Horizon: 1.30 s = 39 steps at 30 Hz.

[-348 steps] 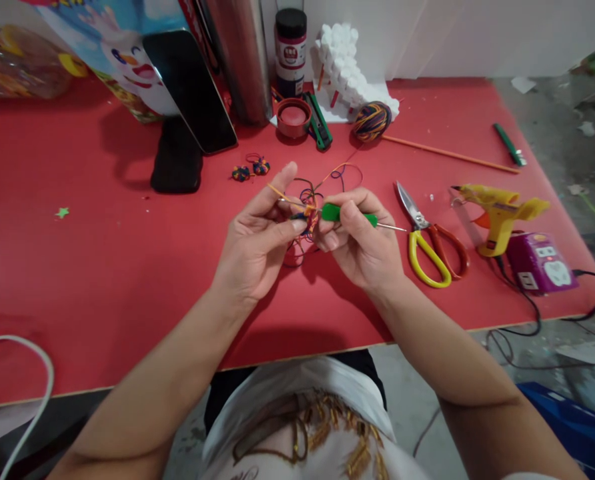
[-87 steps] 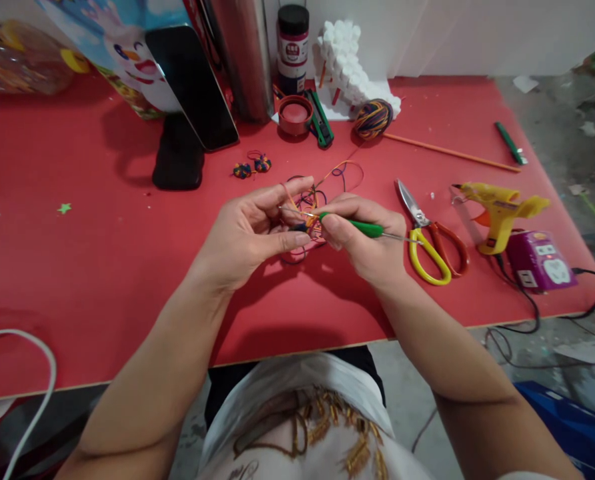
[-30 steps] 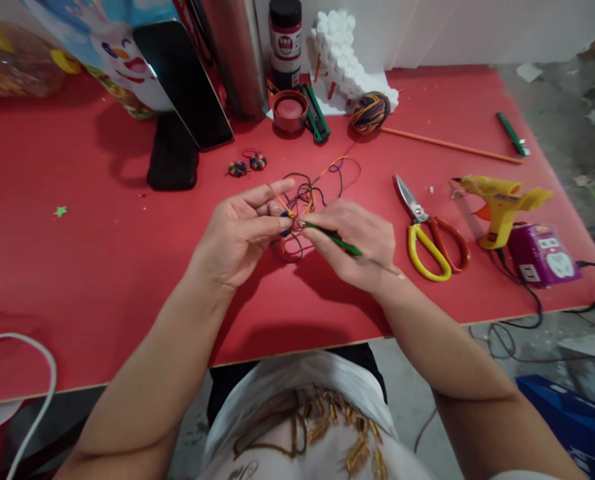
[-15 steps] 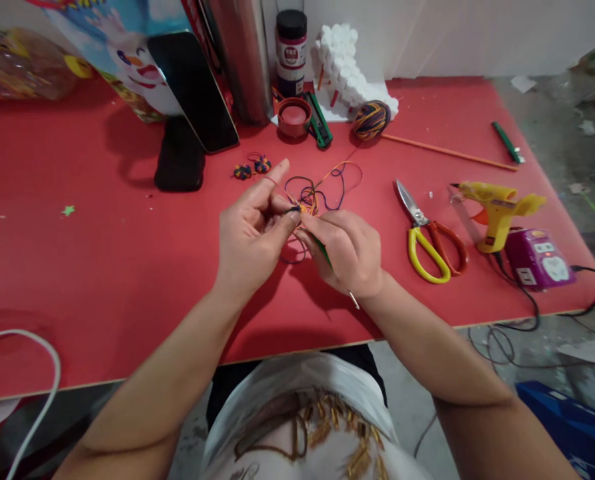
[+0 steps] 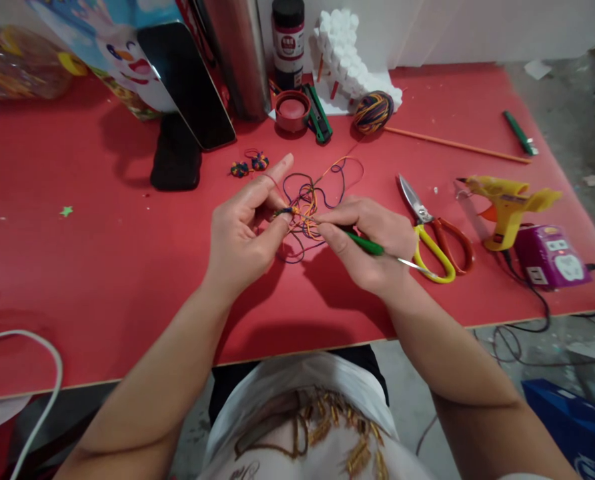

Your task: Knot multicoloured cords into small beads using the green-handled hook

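My left hand (image 5: pixel 250 230) pinches a small piece of multicoloured crochet (image 5: pixel 286 211) between thumb and fingers, its index finger stretched out with thread over it. In my right hand (image 5: pixel 370 243) is a crochet hook (image 5: pixel 367 244) with a green grip; its thin tip reaches the crochet piece, and its other metal end points down to the right over the scissors' yellow handle. Loose coils of multicoloured thread (image 5: pixel 307 193) lie on the table between and behind my hands. One strand runs back toward a ball of thread (image 5: pixel 373 112). Two small finished-looking crochet pieces (image 5: pixel 250 164) lie beyond my left hand.
Scissors (image 5: pixel 422 220), a yellow glue gun (image 5: pixel 510 203) and a purple power socket (image 5: pixel 552 257) are on the right of the red table (image 5: pixel 102 287). A phone (image 5: pixel 190 87), steel flask (image 5: pixel 242 60), jar (image 5: pixel 288 47), green cutter (image 5: pixel 318 115) and white model (image 5: pixel 345 57) stand or lie at the back.
My right hand has moved right, away from my left, and the hook has turned flatter, showing its green grip and shaft. My left hand keeps its pinch, nearly in place.
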Tool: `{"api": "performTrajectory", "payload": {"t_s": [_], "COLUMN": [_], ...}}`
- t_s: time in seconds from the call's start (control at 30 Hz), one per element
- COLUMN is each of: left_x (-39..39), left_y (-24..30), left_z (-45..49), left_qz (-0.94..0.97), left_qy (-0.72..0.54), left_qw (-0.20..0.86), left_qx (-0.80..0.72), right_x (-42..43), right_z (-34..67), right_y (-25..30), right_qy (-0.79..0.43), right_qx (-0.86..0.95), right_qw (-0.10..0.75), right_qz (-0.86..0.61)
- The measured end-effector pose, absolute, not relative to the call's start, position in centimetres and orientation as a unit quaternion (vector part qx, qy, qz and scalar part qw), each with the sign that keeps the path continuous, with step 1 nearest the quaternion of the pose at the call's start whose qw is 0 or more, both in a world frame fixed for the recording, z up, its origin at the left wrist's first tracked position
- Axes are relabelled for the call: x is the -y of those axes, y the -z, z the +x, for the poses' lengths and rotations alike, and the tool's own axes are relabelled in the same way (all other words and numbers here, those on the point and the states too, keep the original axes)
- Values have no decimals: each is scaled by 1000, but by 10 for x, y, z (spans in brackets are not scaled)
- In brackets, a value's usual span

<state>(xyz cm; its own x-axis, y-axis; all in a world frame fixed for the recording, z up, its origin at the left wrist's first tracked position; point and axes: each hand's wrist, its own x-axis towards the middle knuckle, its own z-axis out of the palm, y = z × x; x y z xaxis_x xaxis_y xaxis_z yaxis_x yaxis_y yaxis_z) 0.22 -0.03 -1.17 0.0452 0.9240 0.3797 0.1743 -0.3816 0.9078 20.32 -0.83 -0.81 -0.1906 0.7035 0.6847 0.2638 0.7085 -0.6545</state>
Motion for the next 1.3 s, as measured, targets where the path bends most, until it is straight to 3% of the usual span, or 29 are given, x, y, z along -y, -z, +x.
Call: {"api": "performTrajectory", "payload": {"t_s": [0.27,0.53,0.73,1.0,1.3], "left_x": [10,11,14,14,12], "left_y": [-5,-6,-3,0,-5], "left_z": [6,7,19,22,16], "left_qz": [560,496,429,397,427], "left_qy": [-516,-512,-526,-554,-579], "left_qw": [458,549,632,612,560], "left_qx": [-459,-437,-373,-400,-412], "right_x": [2,-3,6,-2,-5], "right_z": [219,214,204,186,189], "right_y": [-3,6,5,6,11], "right_qy": [-431,-637,-658,-714,-726], "right_qx": [622,490,474,329,334], "right_qw": [535,515,533,556,532], "right_qz": [-377,-299,-239,-270,-281]}}
